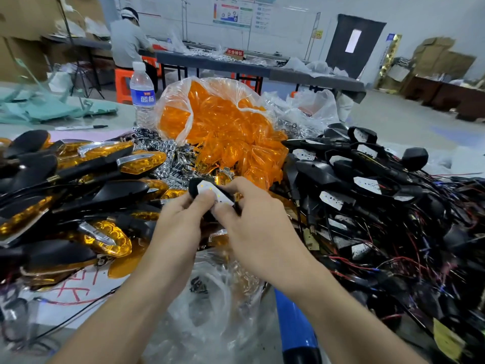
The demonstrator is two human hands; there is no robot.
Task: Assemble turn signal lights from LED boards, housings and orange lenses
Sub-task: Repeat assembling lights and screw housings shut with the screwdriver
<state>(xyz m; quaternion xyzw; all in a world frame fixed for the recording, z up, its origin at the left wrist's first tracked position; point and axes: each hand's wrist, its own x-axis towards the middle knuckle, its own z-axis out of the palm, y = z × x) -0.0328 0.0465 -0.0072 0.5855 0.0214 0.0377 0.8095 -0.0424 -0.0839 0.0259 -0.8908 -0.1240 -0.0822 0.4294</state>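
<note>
Left hand [181, 214] and right hand [252, 206]: both grips pinch black plastic housing [194, 186] holding white LED board [210, 192], long axis diagonal. Orange translucent lenses [236, 156] lie straight ahead, just beyond.

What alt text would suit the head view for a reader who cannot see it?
The left hand and right hand grip a black housing holding a white LED board. Finished orange-lensed lights pile at left, a bag of orange lenses sits ahead, and wired housings heap at right.
</note>
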